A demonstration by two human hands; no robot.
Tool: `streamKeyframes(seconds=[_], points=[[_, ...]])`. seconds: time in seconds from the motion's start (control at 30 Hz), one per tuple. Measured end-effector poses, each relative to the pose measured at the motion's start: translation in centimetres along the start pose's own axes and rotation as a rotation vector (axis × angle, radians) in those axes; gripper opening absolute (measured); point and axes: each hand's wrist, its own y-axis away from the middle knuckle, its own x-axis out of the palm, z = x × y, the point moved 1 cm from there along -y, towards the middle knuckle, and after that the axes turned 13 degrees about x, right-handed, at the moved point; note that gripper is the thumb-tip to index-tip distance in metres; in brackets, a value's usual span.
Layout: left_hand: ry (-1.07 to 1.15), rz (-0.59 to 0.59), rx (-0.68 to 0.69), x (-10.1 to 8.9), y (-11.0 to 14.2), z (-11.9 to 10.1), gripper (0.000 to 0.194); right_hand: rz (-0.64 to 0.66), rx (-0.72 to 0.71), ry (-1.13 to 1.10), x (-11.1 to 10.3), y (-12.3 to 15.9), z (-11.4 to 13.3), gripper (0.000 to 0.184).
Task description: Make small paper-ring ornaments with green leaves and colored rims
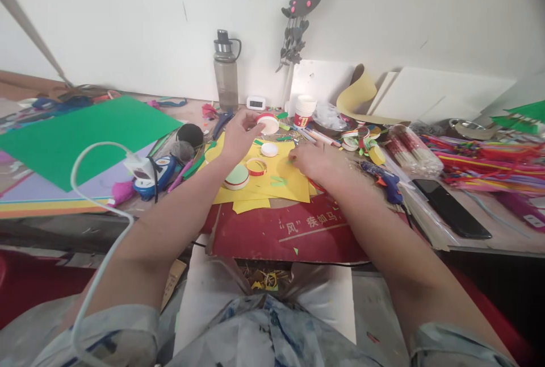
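My left hand (239,135) is closed on a shallow round paper cup base (268,124), white with a red rim, tilted toward me. My right hand (313,159) is curled low over the right side of the yellow paper (293,182), and what its fingertips hold, if anything, is hidden. Between the hands a small white disc (269,150) lies on the paper. Closer to me are a red-and-yellow ring (256,167) and a round piece with a pale green top (237,175). Light green scraps (279,181) lie beside them.
A red board (272,236) lies under the yellow paper. To the right are a blue glue gun (385,179), a black phone (452,208) and pipe cleaners (489,162). Stacked paper cups (305,111) and a water bottle (226,74) stand behind. Green sheet (93,137) and white cable (102,265) are left.
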Motion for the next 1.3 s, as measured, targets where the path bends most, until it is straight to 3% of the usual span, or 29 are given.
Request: streamKeyframes(seconds=[0.17,0.3,0.4,0.6,0.73,0.97,1.17,1.3], points=[[0.203,-0.008,-0.119,0.3,0.2,-0.6,0.035,0.013,-0.076,0.083,1.8,-1.3,0.5,0.033],[0.281,0.015,-0.163,0.3,0.3,-1.0,0.044,-0.052,-0.062,0.026,2.3,-1.5,0.5,0.031],[0.248,0.087,-0.069,0.1,0.3,-1.1,0.042,-0.131,0.025,-0.179,2.2,-1.5,-0.5,0.027],[0.087,0.315,0.358,-0.1,0.6,-1.6,0.014,-0.411,0.080,-0.752,1.9,-2.1,-3.8,0.017],[-0.049,0.391,0.506,-0.3,0.7,-2.0,0.008,-0.567,0.065,-0.918,1.5,-2.2,-4.7,0.011],[-0.336,0.425,0.567,-0.7,0.5,-3.3,0.003,-0.591,-0.014,-1.007,0.4,-1.1,-3.9,0.007],[-0.285,0.450,0.521,-0.3,0.8,-3.5,0.004,-0.634,-0.068,-1.015,-0.2,0.0,-2.6,0.008],[-0.186,0.452,0.448,0.1,1.2,-3.2,0.008,-0.565,-0.074,-1.103,0.2,0.0,-1.7,0.007]])
